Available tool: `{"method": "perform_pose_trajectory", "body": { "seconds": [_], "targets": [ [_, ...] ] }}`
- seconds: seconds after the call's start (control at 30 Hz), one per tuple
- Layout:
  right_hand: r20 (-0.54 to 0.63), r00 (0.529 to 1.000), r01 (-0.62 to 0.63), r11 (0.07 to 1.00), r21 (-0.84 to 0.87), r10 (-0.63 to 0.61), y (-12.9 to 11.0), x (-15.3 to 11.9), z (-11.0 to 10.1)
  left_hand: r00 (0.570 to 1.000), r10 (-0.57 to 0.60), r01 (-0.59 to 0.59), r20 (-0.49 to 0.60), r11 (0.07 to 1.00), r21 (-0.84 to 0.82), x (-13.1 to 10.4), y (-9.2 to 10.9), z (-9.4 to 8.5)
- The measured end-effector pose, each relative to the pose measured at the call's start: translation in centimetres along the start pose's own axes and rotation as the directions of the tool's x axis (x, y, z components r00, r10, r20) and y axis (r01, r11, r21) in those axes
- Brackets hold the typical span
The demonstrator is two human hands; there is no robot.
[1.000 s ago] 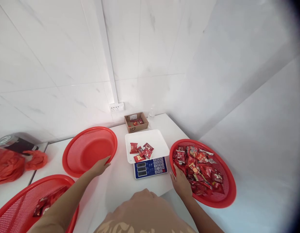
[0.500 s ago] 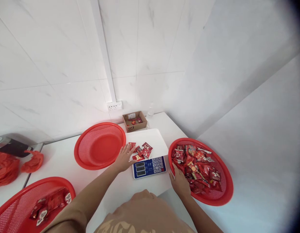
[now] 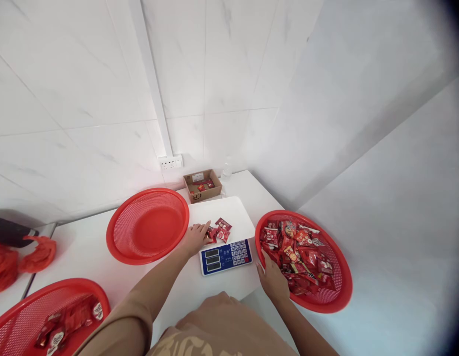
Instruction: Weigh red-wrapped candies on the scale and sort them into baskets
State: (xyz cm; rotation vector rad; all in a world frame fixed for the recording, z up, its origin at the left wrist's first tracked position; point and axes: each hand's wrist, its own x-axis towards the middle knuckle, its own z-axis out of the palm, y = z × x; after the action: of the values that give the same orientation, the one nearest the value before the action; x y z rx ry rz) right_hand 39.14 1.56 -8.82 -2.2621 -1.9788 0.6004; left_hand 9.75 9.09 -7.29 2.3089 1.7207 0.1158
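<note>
On the white pan of the digital scale (image 3: pixel 207 210) lie small red candy packets (image 3: pixel 223 230). My left hand (image 3: pixel 197 238) is at the pan's left edge, its fingers closed over some of these packets and partly covering them. My right hand (image 3: pixel 273 278) grips the near left rim of a red mesh basket (image 3: pixel 343 284), thumb outside and fingers over the edge. That basket is tilted and piled with red candy packets (image 3: pixel 292 254). Below the pan, the blue keypad panel (image 3: pixel 226 257) of the scale faces me.
Left of the scale stands an empty red basket (image 3: pixel 151 227). Another red basket (image 3: pixel 71 287) at lower left holds several packets. A small cardboard box (image 3: pixel 202 186) with packets sits by the wall, near a clear bottle (image 3: pixel 227 167). Red plastic bags (image 3: pixel 40 254) lie far left.
My left hand has gone from spread fingers to closed fingers over the packets at the pan's left side. My right hand stays on the basket rim. The view has shifted slightly.
</note>
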Motion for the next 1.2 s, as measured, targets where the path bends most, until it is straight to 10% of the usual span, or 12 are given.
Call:
{"method": "perform_pose_trajectory", "body": {
  "seconds": [0.27,0.5,0.73,0.87,1.07,1.2],
  "targets": [
    [0.015,1.000,-0.009,1.000,-0.001,0.009,-0.2,-0.1,-0.3,0.975,-0.122,0.075,-0.184,0.966,-0.246,-0.1,-1.0,-1.0],
    [-0.004,1.000,0.016,1.000,0.001,-0.016,0.1,-0.1,0.0,0.858,-0.306,0.256,-0.413,0.951,-0.173,-2.7,-4.6,-3.9],
    [-0.006,0.999,0.034,0.999,0.000,-0.034,0.2,0.0,0.0,0.992,-0.037,0.020,-0.123,0.991,-0.134,-2.5,-1.3,-2.5],
    [-0.003,0.999,0.035,0.999,0.012,-0.035,-0.1,-0.2,-0.4,0.996,-0.039,0.049,0.080,0.992,-0.119,-1.7,1.3,-1.6],
    [-0.008,1.000,0.009,1.000,0.004,-0.009,0.0,-0.1,-0.1,0.992,-0.109,0.116,0.065,0.986,-0.117,-1.7,0.8,-1.8],
    [-0.027,0.999,0.025,1.000,-0.019,-0.025,0.2,0.0,0.2,0.963,-0.197,0.164,-0.182,0.970,-0.180,-3.2,-1.2,-3.2]
  ]
}}
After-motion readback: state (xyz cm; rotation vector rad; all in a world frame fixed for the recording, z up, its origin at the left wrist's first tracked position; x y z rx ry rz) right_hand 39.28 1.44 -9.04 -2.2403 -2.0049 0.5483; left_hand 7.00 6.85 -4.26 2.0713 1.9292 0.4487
